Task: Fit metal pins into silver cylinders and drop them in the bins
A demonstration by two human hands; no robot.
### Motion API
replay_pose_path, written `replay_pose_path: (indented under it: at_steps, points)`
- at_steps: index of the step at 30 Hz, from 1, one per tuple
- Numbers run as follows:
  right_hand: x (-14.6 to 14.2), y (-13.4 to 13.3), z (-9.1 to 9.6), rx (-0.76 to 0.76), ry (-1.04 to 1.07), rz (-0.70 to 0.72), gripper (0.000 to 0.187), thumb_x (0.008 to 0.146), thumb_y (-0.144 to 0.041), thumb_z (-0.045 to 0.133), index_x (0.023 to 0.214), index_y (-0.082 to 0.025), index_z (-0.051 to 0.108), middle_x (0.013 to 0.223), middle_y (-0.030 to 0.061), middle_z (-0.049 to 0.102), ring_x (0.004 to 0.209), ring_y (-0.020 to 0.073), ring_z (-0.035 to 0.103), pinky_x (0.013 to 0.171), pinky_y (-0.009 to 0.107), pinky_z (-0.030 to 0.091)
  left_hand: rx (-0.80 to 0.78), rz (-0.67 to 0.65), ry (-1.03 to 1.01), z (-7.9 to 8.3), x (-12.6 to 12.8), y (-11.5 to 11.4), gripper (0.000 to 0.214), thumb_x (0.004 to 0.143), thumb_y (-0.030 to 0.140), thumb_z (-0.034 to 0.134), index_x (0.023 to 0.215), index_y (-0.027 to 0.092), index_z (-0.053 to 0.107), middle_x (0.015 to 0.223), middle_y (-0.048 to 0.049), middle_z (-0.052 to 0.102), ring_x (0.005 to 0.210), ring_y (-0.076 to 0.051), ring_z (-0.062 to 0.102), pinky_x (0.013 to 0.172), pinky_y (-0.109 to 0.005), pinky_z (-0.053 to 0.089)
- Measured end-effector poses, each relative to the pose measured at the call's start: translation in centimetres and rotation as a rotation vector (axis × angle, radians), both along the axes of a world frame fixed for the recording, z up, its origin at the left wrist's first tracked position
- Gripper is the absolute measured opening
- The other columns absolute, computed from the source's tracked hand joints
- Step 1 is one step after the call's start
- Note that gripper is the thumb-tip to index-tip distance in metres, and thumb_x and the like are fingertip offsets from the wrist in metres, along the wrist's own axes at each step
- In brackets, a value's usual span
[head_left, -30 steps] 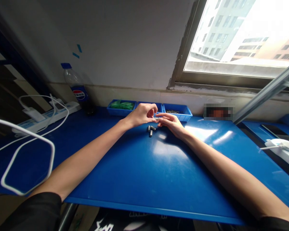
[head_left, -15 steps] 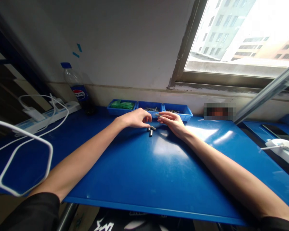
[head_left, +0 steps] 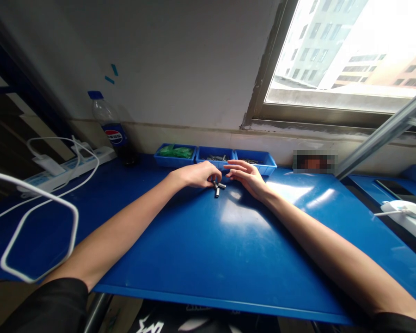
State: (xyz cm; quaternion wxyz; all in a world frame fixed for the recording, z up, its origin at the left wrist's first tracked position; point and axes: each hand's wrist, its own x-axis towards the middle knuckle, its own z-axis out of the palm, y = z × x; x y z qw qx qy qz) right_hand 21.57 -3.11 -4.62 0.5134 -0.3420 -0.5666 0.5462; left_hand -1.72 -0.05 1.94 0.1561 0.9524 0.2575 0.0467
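Observation:
My left hand [head_left: 204, 175] is low over the table, its fingers curled down and closed at a small metal piece [head_left: 215, 184]. Its fingertips partly hide that piece. Two more such pieces lie against it: one silvery piece [head_left: 222, 186] to the right and one dark-ended piece [head_left: 217, 193] nearer me. Just to the right, my right hand [head_left: 247, 176] has its fingers stretched out and apart, and nothing shows between them. Behind the hands stands a blue bin [head_left: 199, 155] of small metal parts, with another blue bin [head_left: 267, 164] of thin dark parts beside it.
A third blue bin [head_left: 158, 159] holds green packets. At the left stand a cola bottle [head_left: 113, 132] and a power strip [head_left: 60, 173] with a looping white cable [head_left: 76, 222]. A metal pole [head_left: 374, 134] slants at the right, near another power strip [head_left: 411, 217].
The small piece between my right fingertips no longer shows there, and those fingers have spread. My left hand has moved slightly right and down, closing its fingers at the pieces on the table.

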Motion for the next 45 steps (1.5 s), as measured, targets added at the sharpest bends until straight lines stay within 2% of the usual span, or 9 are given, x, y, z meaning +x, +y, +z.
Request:
replay_pose_path:
  at_steps: [5,11,20,26,32,36,40,42,45]
  points:
    - [0.0,0.0,-0.1,-0.003,0.017,0.004,0.038,0.080,-0.036,0.083,0.116,-0.025,0.075,0.118,0.0071,0.077,0.089,0.0193,0.072,0.086,0.035,0.057,0.008,0.040,0.033,0.0,-0.3,0.3,0.006,0.082,0.013,0.073,0.086,0.016,0.077,0.083,-0.0038,0.075,0.076,-0.014,0.066,0.067,-0.021,0.043]
    - [0.0,0.1,0.0,-0.013,0.026,-0.002,0.035,0.079,-0.036,0.084,0.111,-0.024,0.077,0.112,0.0068,0.078,0.085,0.0184,0.070,0.083,0.034,0.056,-0.094,0.069,-0.018,0.9,-1.4,0.6,0.008,0.085,0.021,0.072,0.088,0.015,0.076,0.079,-0.0042,0.075,0.069,-0.014,0.066,0.061,-0.021,0.043]
    - [-0.1,0.1,-0.1,0.005,-0.043,-0.003,0.033,0.080,-0.036,0.083,0.110,-0.022,0.077,0.088,0.0027,0.077,0.073,0.0155,0.066,0.079,0.032,0.054,-0.266,0.171,-0.520,1.1,-0.8,0.3,0.030,0.077,0.034,0.081,0.095,0.011,0.077,0.096,-0.0100,0.078,0.086,-0.021,0.075,0.077,-0.028,0.061]
    - [-0.3,-0.5,0.4,0.012,-0.120,0.086,0.044,0.077,-0.041,0.086,0.116,-0.023,0.075,0.096,0.0048,0.080,0.080,0.0201,0.071,0.086,0.038,0.055,-0.399,0.163,-0.688,0.4,-0.1,0.3,0.037,0.073,0.039,0.086,0.093,0.009,0.074,0.094,-0.0111,0.078,0.089,-0.024,0.077,0.079,-0.031,0.064]
    - [-0.4,-0.6,0.6,0.024,-0.119,0.071,0.040,0.074,-0.044,0.089,0.106,-0.022,0.080,0.091,0.0041,0.079,0.079,0.0199,0.071,0.084,0.036,0.055,-0.403,0.172,-0.655,-0.9,0.6,0.4,0.032,0.072,0.034,0.085,0.091,0.011,0.073,0.090,-0.0086,0.077,0.085,-0.022,0.077,0.079,-0.030,0.063]
    - [-0.3,-0.2,0.1,0.023,-0.108,0.009,0.037,0.074,-0.044,0.089,0.103,-0.022,0.081,0.089,0.0037,0.078,0.075,0.0180,0.068,0.080,0.035,0.055,-0.213,0.222,-0.553,-1.0,0.7,0.3,0.024,0.073,0.032,0.081,0.085,0.013,0.073,0.083,-0.0056,0.076,0.078,-0.018,0.073,0.072,-0.025,0.058]
    - [-0.1,0.1,-0.3,0.026,-0.092,-0.060,0.036,0.074,-0.041,0.089,0.104,-0.021,0.081,0.088,0.0041,0.079,0.076,0.0183,0.069,0.082,0.036,0.056,-0.093,0.227,-0.291,-0.7,0.2,0.3,0.025,0.078,0.038,0.077,0.078,0.014,0.074,0.075,-0.0042,0.073,0.070,-0.016,0.067,0.062,-0.022,0.049]
    - [-0.1,0.1,-0.2,0.023,-0.067,-0.056,0.041,0.075,-0.040,0.089,0.111,-0.023,0.079,0.096,0.0048,0.079,0.085,0.0206,0.072,0.088,0.037,0.056,-0.107,0.187,-0.201,-0.7,0.0,0.3,0.030,0.079,0.044,0.077,0.085,0.015,0.077,0.079,-0.0050,0.074,0.074,-0.016,0.068,0.063,-0.022,0.048]
    - [0.0,-0.1,0.0,0.014,0.010,-0.007,0.055,0.075,-0.036,0.089,0.127,-0.029,0.073,0.126,0.0058,0.075,0.110,0.0252,0.072,0.100,0.040,0.054,-0.103,0.150,-0.144,-0.8,0.1,0.1,0.042,0.074,0.049,0.082,0.099,0.015,0.079,0.088,-0.0066,0.075,0.080,-0.018,0.068,0.066,-0.022,0.048]
